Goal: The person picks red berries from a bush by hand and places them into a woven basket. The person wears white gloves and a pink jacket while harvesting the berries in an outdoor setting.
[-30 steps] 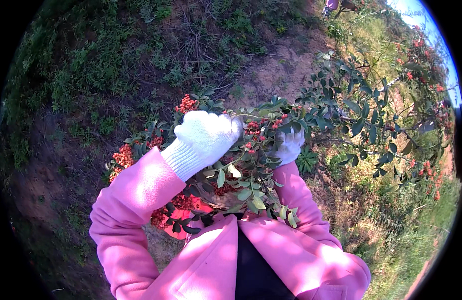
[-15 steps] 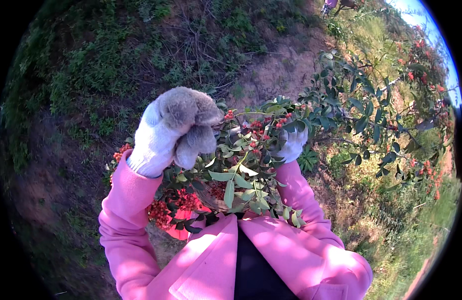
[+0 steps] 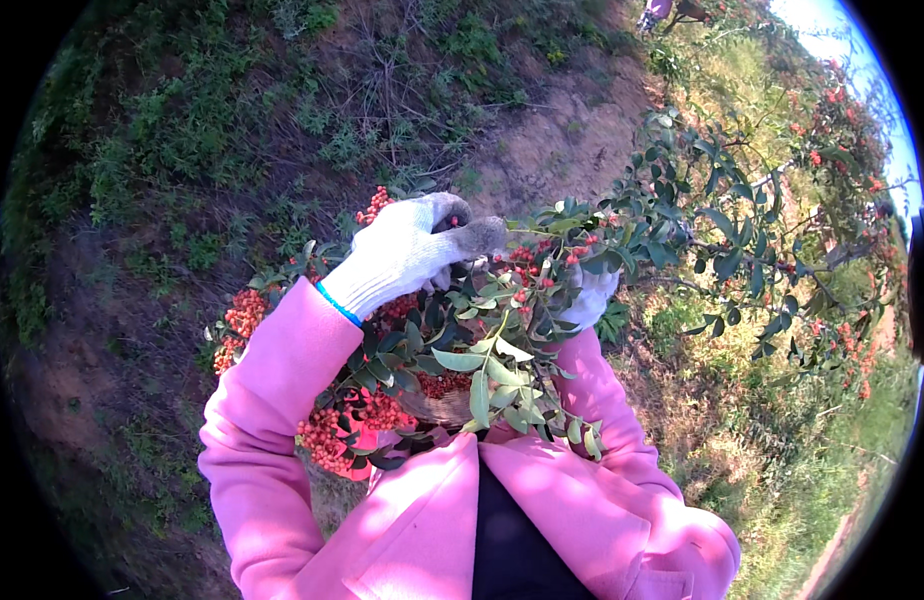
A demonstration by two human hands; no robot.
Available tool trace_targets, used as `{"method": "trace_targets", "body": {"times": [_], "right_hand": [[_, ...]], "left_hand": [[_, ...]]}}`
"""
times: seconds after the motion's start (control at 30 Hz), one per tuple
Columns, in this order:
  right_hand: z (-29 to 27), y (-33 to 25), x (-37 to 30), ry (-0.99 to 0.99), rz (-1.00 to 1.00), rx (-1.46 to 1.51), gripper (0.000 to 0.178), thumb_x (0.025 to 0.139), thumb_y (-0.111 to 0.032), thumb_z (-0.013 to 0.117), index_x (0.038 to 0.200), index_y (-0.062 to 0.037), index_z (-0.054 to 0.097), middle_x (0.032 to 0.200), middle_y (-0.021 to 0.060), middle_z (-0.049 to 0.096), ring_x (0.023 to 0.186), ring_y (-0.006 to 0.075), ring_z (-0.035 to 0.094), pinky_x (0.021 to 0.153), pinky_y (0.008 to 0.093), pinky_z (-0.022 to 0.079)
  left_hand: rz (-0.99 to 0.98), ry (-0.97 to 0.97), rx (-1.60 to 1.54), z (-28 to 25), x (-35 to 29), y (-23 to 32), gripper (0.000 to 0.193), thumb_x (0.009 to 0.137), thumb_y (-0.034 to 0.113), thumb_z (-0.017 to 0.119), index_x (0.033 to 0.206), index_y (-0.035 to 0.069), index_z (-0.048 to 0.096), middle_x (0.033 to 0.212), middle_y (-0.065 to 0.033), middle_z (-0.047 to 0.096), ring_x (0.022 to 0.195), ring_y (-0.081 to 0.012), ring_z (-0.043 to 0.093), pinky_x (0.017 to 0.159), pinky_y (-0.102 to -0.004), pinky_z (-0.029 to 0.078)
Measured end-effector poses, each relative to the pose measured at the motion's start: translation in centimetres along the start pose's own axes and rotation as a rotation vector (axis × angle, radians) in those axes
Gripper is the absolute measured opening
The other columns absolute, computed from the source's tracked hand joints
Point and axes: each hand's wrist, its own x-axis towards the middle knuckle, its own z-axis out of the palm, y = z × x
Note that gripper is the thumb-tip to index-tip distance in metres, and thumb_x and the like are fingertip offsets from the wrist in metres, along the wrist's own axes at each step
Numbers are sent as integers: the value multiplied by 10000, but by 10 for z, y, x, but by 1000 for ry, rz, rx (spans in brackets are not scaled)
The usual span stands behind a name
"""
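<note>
White gloves with grey finger coating cover both hands. My left hand [image 3: 407, 245] is at the middle of the view, back of the glove upward, its fingers curled and tips close together beside the red berries [image 3: 522, 265] of a leafy branch. What lies between those fingertips is hard to make out. Behind leaves, my right hand [image 3: 589, 297] grips the same branch [image 3: 622, 245]; its fingers are partly hidden. Below the hands, in front of my chest, a woven basket [image 3: 444, 407] shows through the foliage, with red berries in it.
More berry clusters [image 3: 245, 313] hang left of my left forearm. Other clusters [image 3: 327, 440] lie by a red cloth or bag near my jacket. Leafy branches reach out to the right, toward a berry-laden bush [image 3: 852, 345]. Green undergrowth [image 3: 182, 170] and bare soil [image 3: 552, 140] lie beyond.
My left hand has turned from coated side showing to back upward and moved right, to the berries. The right hand stays at the branch, with only a slight shift.
</note>
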Motion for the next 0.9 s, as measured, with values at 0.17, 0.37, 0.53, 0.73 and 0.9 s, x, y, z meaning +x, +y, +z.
{"method": "trace_targets", "body": {"times": [0.17, 0.37, 0.53, 0.73, 0.9], "right_hand": [[7, 7, -5, 0, -8, -1, 594, 744, -443, 607, 1272, -202, 482, 1293, 75, 513, 1194, 396, 425, 941, 494, 380], [0, 9, -9, -44, -2, -19, 580, 720, -463, 626, 1233, -215, 519, 1287, 88, 515, 1192, 393, 440, 944, 502, 393], [-15, 22, -8, -262, -88, -177, 593, 653, -429, 668, 1179, -188, 540, 1226, 84, 543, 1123, 394, 499, 899, 514, 428], [-14, 14, 8, -54, -38, 24, 593, 592, -388, 709, 1111, -148, 550, 1142, 79, 562, 1019, 404, 535, 851, 513, 456], [-19, 9, 7, -80, -38, -51, 508, 585, -331, 720, 1041, -168, 569, 1046, 75, 558, 1098, 388, 483, 789, 521, 432]], "left_hand": [[-127, -134, -526, -6, 5, -18, 557, 849, 500, 604, 1176, 53, 548, 681, -10, 574, 479, -74, 564, 385, -195, 427], [-41, -61, -321, 9, 4, -11, 486, 868, 479, 588, 1078, 41, 557, 750, -13, 576, 498, -51, 550, 416, -169, 449], [5, -36, -420, 12, 3, -24, 404, 900, 407, 575, 1060, 36, 551, 717, -4, 599, 470, -46, 538, 404, -174, 440], [-2, -53, -227, 6, -9, -23, 299, 917, 329, 563, 1029, 52, 580, 696, -5, 608, 413, -48, 506, 382, -194, 424], [26, -260, -335, -6, -51, -2, 173, 877, 190, 592, 966, 47, 634, 674, -44, 643, 417, -53, 501, 363, -189, 372]]}}
